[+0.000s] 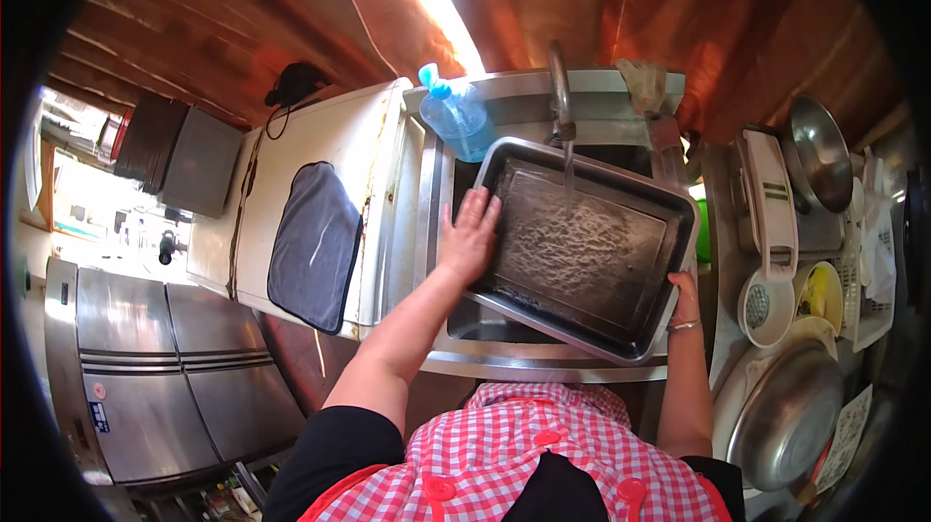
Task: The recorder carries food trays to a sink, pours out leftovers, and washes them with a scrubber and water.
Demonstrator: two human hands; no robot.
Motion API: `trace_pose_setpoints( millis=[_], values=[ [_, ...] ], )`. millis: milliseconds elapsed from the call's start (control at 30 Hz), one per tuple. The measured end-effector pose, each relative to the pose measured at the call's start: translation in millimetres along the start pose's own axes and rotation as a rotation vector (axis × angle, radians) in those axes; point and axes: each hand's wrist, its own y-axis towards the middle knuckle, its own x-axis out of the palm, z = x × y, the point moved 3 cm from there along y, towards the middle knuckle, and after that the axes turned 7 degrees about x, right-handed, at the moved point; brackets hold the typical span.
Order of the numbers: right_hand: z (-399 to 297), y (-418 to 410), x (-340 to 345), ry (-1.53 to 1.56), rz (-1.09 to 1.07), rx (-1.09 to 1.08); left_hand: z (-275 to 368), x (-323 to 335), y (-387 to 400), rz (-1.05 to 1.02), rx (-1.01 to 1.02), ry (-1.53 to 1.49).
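A large rectangular metal tray [502,278] lies tilted across the stainless steel sink [494,362], in front of me. Water runs from the tap [560,96] into it and ripples over its dark bottom. My left hand [469,238] rests on the tray's left wall with the fingers spread over the rim. At the right end, my right hand [684,298] grips the rim, its fingers partly hidden by the tray. Behind the tray's far left corner stands a plastic bottle of blue liquid [458,122].
A grey cloth [315,249] lies on the white appliance top [371,122] at left. The right-hand counter holds a grater [774,194], a metal bowl [818,151], a strainer basket [876,318] and a large metal basin [789,413]. A steel refrigerator [145,405] stands at far left.
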Motion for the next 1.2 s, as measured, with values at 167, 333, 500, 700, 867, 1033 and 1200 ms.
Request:
trace_pose_setpoints(
  millis=[167,333,500,700,867,1033,1200],
  values=[
    [23.7,31.0,11.1,0.129,0.028,0.148,-74.0,1.4,2.2,-0.253,-0.776,-1.700],
    [27.3,93.5,16.6,-0.216,0.042,0.220,-81.0,-33.2,-26.2,-0.433,-0.928,-1.768],
    [14.1,122.5,33.5,-1.538,0.364,-0.378,-55.8,-31.6,-60.0,-0.370,-1.040,-1.759],
    [30.3,160.5,72.8,-1.288,0.569,-0.633,3.1,-36.5,-64.2,-0.338,-0.978,-1.541],
    [118.0,166.6,152.5,-0.553,0.763,-0.588,23.2,-50.5,-49.5,-0.293,-0.924,-1.640],
    [150.2,126.4,279.4,-0.566,0.405,-0.607,17.7,-55.2,-35.0,-0.307,-0.880,-1.413],
    [152.9,60.1,294.1,-0.579,-0.130,-0.330,-10.2,-37.8,-49.8,-0.206,-0.717,-1.450]
  ],
)
